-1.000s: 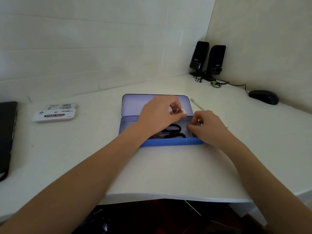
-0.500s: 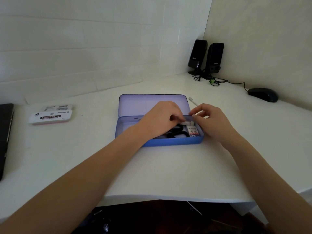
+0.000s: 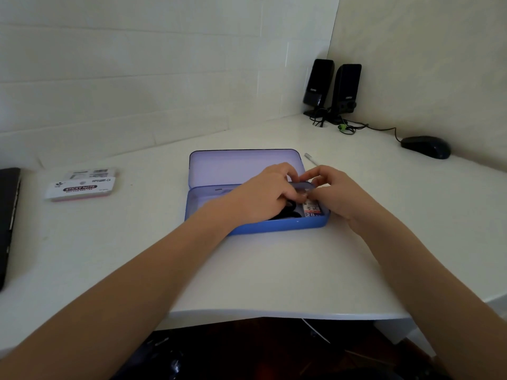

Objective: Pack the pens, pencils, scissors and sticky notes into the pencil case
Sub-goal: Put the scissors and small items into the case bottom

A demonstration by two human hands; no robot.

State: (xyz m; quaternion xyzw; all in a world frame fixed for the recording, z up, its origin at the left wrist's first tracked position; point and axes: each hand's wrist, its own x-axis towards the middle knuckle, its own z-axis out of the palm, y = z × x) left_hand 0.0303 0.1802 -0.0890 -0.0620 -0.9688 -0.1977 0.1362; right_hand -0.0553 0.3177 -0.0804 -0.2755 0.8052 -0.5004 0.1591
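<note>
Tabletop carries our open pencil case; scissors and a 2B box lie inside. Sticky notes and a pen wait outside. Our left hand and right hand pinch something small; what, we cannot tell.

White corner desk. On it: open blue pencil case centre, sticky notes pack left, pen beside case, speakers, mouse, laptop edge.

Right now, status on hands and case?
Both hands, left hand and right hand, at open pencil case. Sticky notes and pen outside. Nothing blocking.
</note>
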